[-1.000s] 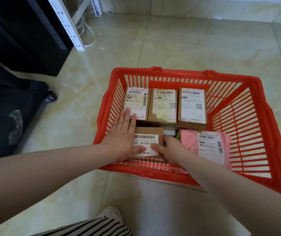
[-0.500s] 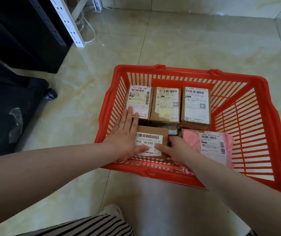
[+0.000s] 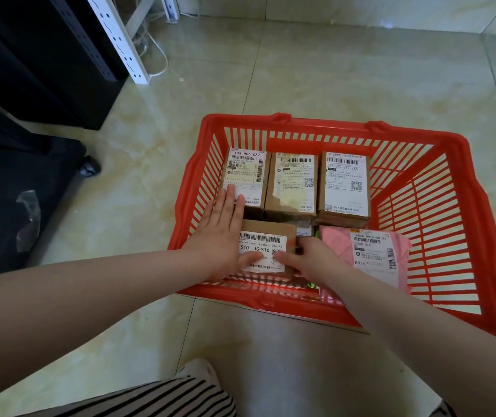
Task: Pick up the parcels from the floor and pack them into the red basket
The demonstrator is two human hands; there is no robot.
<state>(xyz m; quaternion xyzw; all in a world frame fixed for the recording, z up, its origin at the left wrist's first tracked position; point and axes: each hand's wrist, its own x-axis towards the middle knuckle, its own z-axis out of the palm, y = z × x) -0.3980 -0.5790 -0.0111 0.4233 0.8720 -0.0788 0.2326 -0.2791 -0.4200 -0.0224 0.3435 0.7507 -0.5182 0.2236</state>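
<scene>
A small cardboard parcel (image 3: 266, 236) is held low in the near-left corner of the red basket (image 3: 463, 230), left hand (image 3: 219, 236) flat-fingered against its side, right hand (image 3: 306, 260) curled at its right edge.

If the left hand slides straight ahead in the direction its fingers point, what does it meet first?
The left hand points toward the basket's far side. Its fingertips already lie over the near edge of the box labelled 133 R06 0A7, so it would likely slide onto that box; whether they touch is unclear.

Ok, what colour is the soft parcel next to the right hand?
Pink, with a white shipping label; the soft parcel shows clearly in the head view.
</scene>
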